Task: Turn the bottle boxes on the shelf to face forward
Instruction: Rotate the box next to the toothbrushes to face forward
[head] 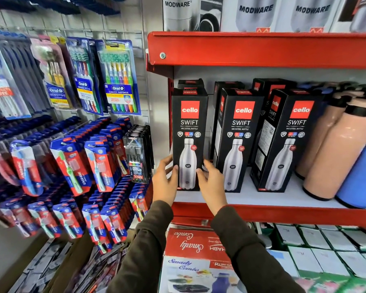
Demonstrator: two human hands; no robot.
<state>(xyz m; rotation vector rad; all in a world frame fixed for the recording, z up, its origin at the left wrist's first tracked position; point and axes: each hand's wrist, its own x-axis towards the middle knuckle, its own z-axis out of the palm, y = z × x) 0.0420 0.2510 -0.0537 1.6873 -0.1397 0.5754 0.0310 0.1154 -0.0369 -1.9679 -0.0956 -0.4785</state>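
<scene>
Both hands are on the leftmost Cello Swift bottle box (188,140), which stands upright at the left end of the white shelf board (251,197), in the middle of the frame. The left hand (165,180) presses against the box's lower left edge, thumb lying across the front panel beside the printed steel bottle, the other fingers (167,160) reaching around the left side. The right hand (211,182) meets the lower right edge, thumb on the front face and fingers wrapped behind the right corner, so the box sits clamped between the two palms. Its red logo and bottle picture face straight out.

Just to the right, the middle Cello box (237,140) shows its front but is turned slightly, its left side panel visible. Further right, the third Cello box (287,140) is angled more, showing a side panel of small print. More black boxes stand behind them. Peach-coloured bottles (334,149) and a blue bottle (361,182) fill the right edge. Oral-B toothbrush packs (118,81) hang in the upper left of the frame. Dark sleeves (148,246) rise from the bottom centre.
</scene>
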